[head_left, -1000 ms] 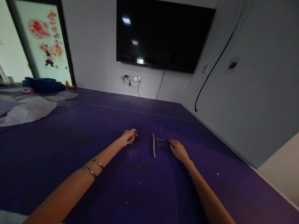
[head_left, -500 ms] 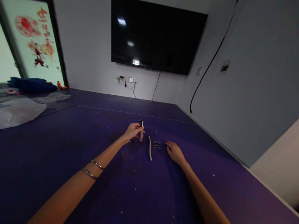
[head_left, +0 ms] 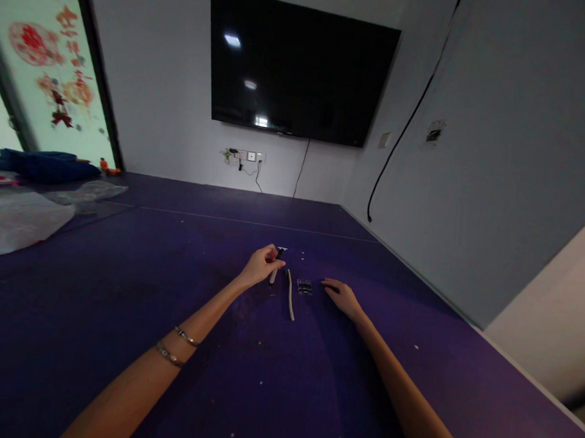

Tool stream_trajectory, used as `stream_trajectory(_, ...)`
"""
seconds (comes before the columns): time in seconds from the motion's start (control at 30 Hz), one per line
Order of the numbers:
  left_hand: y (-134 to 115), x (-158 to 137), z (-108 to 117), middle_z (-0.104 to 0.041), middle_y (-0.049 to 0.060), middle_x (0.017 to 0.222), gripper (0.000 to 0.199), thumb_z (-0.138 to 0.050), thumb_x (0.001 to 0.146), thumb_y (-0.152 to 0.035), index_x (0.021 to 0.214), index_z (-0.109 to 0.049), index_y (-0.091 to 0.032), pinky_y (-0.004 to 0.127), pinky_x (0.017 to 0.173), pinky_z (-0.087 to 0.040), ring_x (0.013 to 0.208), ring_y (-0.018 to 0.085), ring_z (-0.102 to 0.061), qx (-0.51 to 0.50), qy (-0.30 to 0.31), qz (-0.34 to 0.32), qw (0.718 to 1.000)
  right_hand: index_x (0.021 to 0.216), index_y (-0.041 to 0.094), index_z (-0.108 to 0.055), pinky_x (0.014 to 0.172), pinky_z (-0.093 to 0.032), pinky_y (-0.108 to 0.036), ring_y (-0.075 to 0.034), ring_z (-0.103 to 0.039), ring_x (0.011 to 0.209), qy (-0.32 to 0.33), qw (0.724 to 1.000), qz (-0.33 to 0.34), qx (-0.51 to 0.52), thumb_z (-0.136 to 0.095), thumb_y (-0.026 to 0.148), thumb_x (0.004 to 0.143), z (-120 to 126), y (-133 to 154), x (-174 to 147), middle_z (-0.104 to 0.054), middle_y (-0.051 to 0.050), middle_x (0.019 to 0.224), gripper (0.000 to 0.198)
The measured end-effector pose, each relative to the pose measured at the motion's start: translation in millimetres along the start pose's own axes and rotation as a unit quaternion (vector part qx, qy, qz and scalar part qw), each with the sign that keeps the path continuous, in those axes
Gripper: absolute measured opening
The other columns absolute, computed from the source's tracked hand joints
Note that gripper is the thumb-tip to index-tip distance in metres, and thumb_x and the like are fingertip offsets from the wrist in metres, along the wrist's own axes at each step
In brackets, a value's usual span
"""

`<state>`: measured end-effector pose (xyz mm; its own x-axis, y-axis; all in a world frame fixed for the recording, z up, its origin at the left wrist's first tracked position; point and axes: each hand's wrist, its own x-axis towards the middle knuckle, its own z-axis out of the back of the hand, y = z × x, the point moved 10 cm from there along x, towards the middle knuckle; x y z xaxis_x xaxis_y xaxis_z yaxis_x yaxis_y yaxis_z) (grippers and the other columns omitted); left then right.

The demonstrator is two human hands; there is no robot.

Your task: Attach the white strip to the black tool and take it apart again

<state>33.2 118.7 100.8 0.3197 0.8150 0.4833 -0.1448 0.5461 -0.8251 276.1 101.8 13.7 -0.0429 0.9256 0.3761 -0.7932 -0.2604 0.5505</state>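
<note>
My left hand (head_left: 262, 267) is closed around a razor (head_left: 274, 275), gripping it between thumb and fingers. The razor has a pale lower handle, a dark neck and a thin T-shaped head at its upper end. Just right of it, a slim, curved pale handle (head_left: 291, 300) with a dark tip lies on the purple surface (head_left: 263, 357). Beside that is a small clear pack (head_left: 305, 287) with dark pieces in it. My right hand (head_left: 341, 297) rests on the surface right of the pack, fingers stretched out, holding nothing.
Clear plastic sheeting (head_left: 21, 223) and a dark blue cloth bundle (head_left: 46, 166) lie at the far left, near a small orange object (head_left: 106, 166). A black cable (head_left: 403, 130) hangs down the right wall. A large television (head_left: 297, 69) is mounted ahead above wall sockets (head_left: 251, 156).
The razor has turned in my left hand: its head now faces me as a T shape and its handle slants. The right hand stays in place beside the pack. The view has shifted slightly.
</note>
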Motion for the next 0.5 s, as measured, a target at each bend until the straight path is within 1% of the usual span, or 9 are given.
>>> stream_trajectory(0.07, -1.7, -0.2, 1.9, -0.045, -0.007, 0.056, 0.027, -0.065, 0.065, -0.028, 0.065, -0.041, -0.017, 0.02, 0.053, -0.036, 0.053, 0.008, -0.047, 0.014, -0.003, -0.005, 1.0, 0.096, 0.016, -0.067, 0.087, -0.044, -0.032, -0.019, -0.061, 0.096, -0.031, 0.997, -0.03, 0.059, -0.047, 0.026, 0.076, 11.6, -3.2, 3.9, -0.067, -0.008, 0.102, 0.03)
stream_trajectory(0.1, -1.8, -0.4, 2.5, -0.043, -0.007, 0.056, 0.026, -0.065, 0.065, -0.028, 0.065, -0.041, -0.017, 0.02, 0.052, -0.035, 0.052, 0.007, -0.045, 0.017, -0.003, -0.004, 1.0, 0.094, 0.016, -0.067, 0.083, -0.045, -0.031, -0.019, -0.062, 0.091, -0.049, 0.995, -0.042, 0.071, -0.048, 0.028, 0.075, 17.5, -0.9, 4.8, -0.068, -0.008, 0.097, 0.029)
stream_trajectory(0.17, -1.0, -0.9, 2.3, -0.042, -0.008, 0.055, 0.025, -0.065, 0.065, -0.028, 0.067, -0.043, -0.018, 0.02, 0.05, -0.033, 0.05, 0.006, -0.042, 0.019, 0.002, 0.004, 1.0, 0.086, 0.016, -0.068, 0.075, -0.047, -0.029, -0.019, -0.064, 0.082, -0.07, 0.995, -0.057, 0.051, -0.05, 0.033, 0.075, 24.6, 14.1, 4.6, -0.069, -0.008, 0.088, 0.027)
stream_trajectory(0.2, -0.6, -1.3, 2.0, -0.042, -0.008, 0.055, 0.024, -0.065, 0.065, -0.028, 0.067, -0.043, -0.018, 0.019, 0.05, -0.032, 0.049, 0.006, -0.041, 0.017, 0.005, 0.01, 1.0, 0.081, 0.016, -0.068, 0.07, -0.046, -0.028, -0.019, -0.064, 0.077, -0.064, 0.996, -0.059, 0.027, -0.05, 0.035, 0.075, 23.3, 26.3, 4.0, -0.069, -0.008, 0.082, 0.027)
stream_trajectory(0.27, -0.2, -1.9, 1.8, -0.041, -0.008, 0.054, 0.025, -0.065, 0.065, -0.029, 0.068, -0.043, -0.018, 0.019, 0.05, -0.031, 0.049, 0.006, -0.041, 0.018, 0.009, 0.019, 1.0, 0.074, 0.017, -0.067, 0.062, -0.045, -0.026, -0.019, -0.063, 0.069, -0.024, 0.997, -0.072, -0.027, -0.049, 0.044, 0.076, 11.4, 52.6, 0.9, -0.068, -0.007, 0.073, 0.032)
stream_trajectory(0.33, -2.1, -2.5, 1.6, -0.042, -0.009, 0.053, 0.025, -0.065, 0.065, -0.029, 0.067, -0.043, -0.018, 0.02, 0.05, -0.031, 0.049, 0.007, -0.042, 0.02, 0.012, 0.019, 1.0, 0.069, 0.019, -0.067, 0.059, -0.043, -0.026, -0.019, -0.063, 0.066, 0.038, 0.994, -0.071, -0.079, -0.046, 0.05, 0.078, -8.7, 80.2, -4.6, -0.068, -0.007, 0.071, 0.038)
stream_trajectory(0.37, -3.8, -2.8, 1.3, -0.042, -0.009, 0.053, 0.025, -0.065, 0.065, -0.029, 0.066, -0.042, -0.018, 0.02, 0.051, -0.032, 0.05, 0.007, -0.042, 0.021, 0.013, 0.016, 1.0, 0.069, 0.02, -0.067, 0.059, -0.043, -0.027, -0.02, -0.063, 0.068, 0.054, 0.99, -0.066, -0.114, -0.045, 0.053, 0.078, -16.4, 92.6, -7.7, -0.068, -0.007, 0.072, 0.041)
stream_trajectory(0.43, -8.0, -3.5, 0.2, -0.042, -0.008, 0.053, 0.025, -0.065, 0.065, -0.029, 0.066, -0.043, -0.018, 0.02, 0.052, -0.032, 0.05, 0.007, -0.041, 0.023, 0.016, 0.008, 1.0, 0.073, 0.019, -0.067, 0.061, -0.044, -0.03, -0.023, -0.064, 0.071, 0.07, 0.978, -0.063, -0.186, -0.044, 0.055, 0.078, -28.2, 109.6, -13.8, -0.068, -0.01, 0.075, 0.044)
stream_trajectory(0.5, -12.1, -4.5, -1.7, -0.042, -0.008, 0.053, 0.025, -0.066, 0.065, -0.028, 0.065, -0.043, -0.018, 0.02, 0.053, -0.033, 0.051, 0.007, -0.041, 0.022, 0.019, 0.003, 1.0, 0.079, 0.017, -0.068, 0.064, -0.045, -0.033, -0.026, -0.065, 0.076, 0.083, 0.966, -0.058, -0.238, -0.042, 0.054, 0.08, -37.6, 117.8, -18.6, -0.068, -0.013, 0.081, 0.046)
